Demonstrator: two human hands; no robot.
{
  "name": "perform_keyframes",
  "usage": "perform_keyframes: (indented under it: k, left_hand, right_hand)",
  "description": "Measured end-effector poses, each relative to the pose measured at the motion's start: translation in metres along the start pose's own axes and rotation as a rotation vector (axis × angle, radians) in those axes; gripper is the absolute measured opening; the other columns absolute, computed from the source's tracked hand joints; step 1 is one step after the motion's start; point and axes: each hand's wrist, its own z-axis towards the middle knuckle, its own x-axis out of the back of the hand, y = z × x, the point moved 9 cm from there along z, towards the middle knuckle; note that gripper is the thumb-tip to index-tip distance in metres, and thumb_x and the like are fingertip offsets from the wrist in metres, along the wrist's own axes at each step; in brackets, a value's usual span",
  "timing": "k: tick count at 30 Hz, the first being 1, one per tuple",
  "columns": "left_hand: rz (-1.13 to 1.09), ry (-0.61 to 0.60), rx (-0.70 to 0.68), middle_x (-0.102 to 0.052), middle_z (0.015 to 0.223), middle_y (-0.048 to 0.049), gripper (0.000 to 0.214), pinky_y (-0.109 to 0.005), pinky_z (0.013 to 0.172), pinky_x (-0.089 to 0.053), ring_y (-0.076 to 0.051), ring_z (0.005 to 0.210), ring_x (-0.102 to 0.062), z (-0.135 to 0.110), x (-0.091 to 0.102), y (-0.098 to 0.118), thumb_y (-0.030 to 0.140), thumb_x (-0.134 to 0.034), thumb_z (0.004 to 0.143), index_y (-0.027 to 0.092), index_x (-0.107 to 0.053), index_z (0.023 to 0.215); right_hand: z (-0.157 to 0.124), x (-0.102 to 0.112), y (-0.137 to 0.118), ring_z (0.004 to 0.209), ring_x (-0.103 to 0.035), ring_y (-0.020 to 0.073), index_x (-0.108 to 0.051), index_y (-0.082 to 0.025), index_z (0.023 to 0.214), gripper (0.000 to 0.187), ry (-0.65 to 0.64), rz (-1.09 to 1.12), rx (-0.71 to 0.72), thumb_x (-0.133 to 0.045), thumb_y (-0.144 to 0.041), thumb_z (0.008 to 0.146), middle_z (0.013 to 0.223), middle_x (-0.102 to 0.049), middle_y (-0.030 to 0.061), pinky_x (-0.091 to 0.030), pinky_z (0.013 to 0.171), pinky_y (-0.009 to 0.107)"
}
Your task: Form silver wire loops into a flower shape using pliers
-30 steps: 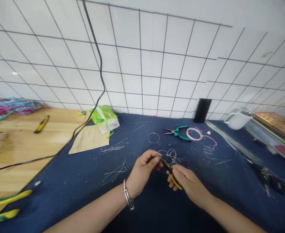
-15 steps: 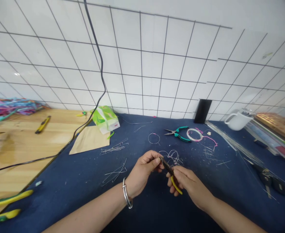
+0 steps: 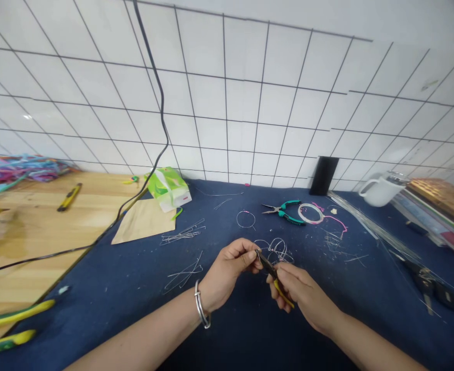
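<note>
- Ctr of frame, low: our left hand point(image 3: 230, 268) and right hand point(image 3: 300, 293) meet just above the blue cloth point(image 3: 106, 288).
- R hand: fingers curled tight round the yellow-handled pliers point(image 3: 276, 281). The dark nose points up-left, toward the L fingertips.
- L hand: thumb and forefinger pinched narrow right at the pliers' tip. What they nip is too small to tell.
- Silver bangle point(image 3: 201, 310) on the L wrist.
- Just behind the hands, on the cloth: a tangle of thin wire loops point(image 3: 275, 247). One single wire ring point(image 3: 246, 219) lies further up.
- Upper right of ctr: teal pliers point(image 3: 283, 210) lying flat, beside a white coil w/ a pink cord point(image 3: 310, 213).
- Left of the hands: loose straight wire bits point(image 3: 182, 234).
- Upper left of the cloth: brown paper bag point(image 3: 144, 221) w/ a green tissue pack point(image 3: 168, 188) touching its top edge.
- Far right edge: white mug point(image 3: 379, 190).
</note>
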Motion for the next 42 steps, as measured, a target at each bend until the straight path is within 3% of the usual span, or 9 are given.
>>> perform_keyframes:
  k: [8,17,23,32,35,42]
  left_hand:
    - [0.069,-0.003,-0.027,-0.060,0.069,-0.0027,0.006,-0.025,0.063,-0.041,-0.012,0.065,-0.054,-0.001,0.000,0.004,0.019,-0.054,0.083,0.013,-0.056,0.084]
    - [0.282,-0.010,-0.042,-0.058,0.067,-0.0020,0.010,-0.025,0.060,-0.042,-0.012,0.062,-0.053,0.005,0.006,0.018,0.021,-0.051,0.082,0.013,-0.057,0.084]
    - [0.547,0.063,-0.033,-0.058,0.063,-0.0011,0.010,-0.023,0.054,-0.042,-0.013,0.060,-0.055,0.010,0.020,0.031,0.022,-0.050,0.080,0.016,-0.058,0.083]
    - [0.856,0.017,-0.181,-0.060,0.072,-0.0013,0.015,-0.023,0.056,-0.042,-0.012,0.056,-0.056,0.002,0.003,0.039,0.013,-0.047,0.079,0.018,-0.062,0.080]
    - [0.848,-0.015,-0.166,-0.060,0.075,-0.0015,0.014,-0.023,0.055,-0.043,-0.011,0.054,-0.057,0.001,0.000,0.035,0.013,-0.048,0.078,0.019,-0.062,0.079]
    - [0.745,-0.089,-0.049,-0.059,0.071,-0.0011,0.013,-0.023,0.053,-0.044,-0.012,0.054,-0.058,-0.001,-0.005,0.016,0.015,-0.049,0.078,0.019,-0.061,0.081]
  right_hand:
    - [0.000,-0.002,-0.001,0.052,-0.045,0.0078,-0.050,-0.016,0.084,0.034,-0.013,-0.050,0.014,-0.032,-0.044,0.090,0.065,-0.049,-0.0010,-0.034,0.046,0.020]
    - [-0.006,-0.007,-0.003,0.068,-0.057,0.0139,-0.050,-0.015,0.092,0.035,-0.073,0.043,-0.058,-0.034,-0.046,0.089,0.079,-0.056,0.0041,-0.045,0.062,0.028]
    - [-0.011,0.009,-0.016,0.074,-0.058,0.0152,-0.054,-0.016,0.088,0.038,-0.071,-0.343,-0.041,-0.032,-0.048,0.089,0.083,-0.059,0.0053,-0.045,0.065,0.028]
    - [-0.023,0.031,-0.048,0.074,-0.056,0.0160,-0.058,-0.019,0.081,0.034,-0.032,-0.654,0.002,-0.034,-0.042,0.090,0.078,-0.061,0.0033,-0.041,0.068,0.028]
    - [-0.023,0.035,-0.049,0.072,-0.056,0.0158,-0.058,-0.020,0.081,0.034,-0.058,-0.670,0.003,-0.033,-0.041,0.090,0.077,-0.062,0.0033,-0.041,0.066,0.028]
    - [-0.010,0.033,-0.023,0.069,-0.058,0.0137,-0.058,-0.018,0.082,0.036,-0.136,-0.588,-0.072,-0.032,-0.041,0.090,0.080,-0.062,0.0038,-0.043,0.062,0.026]
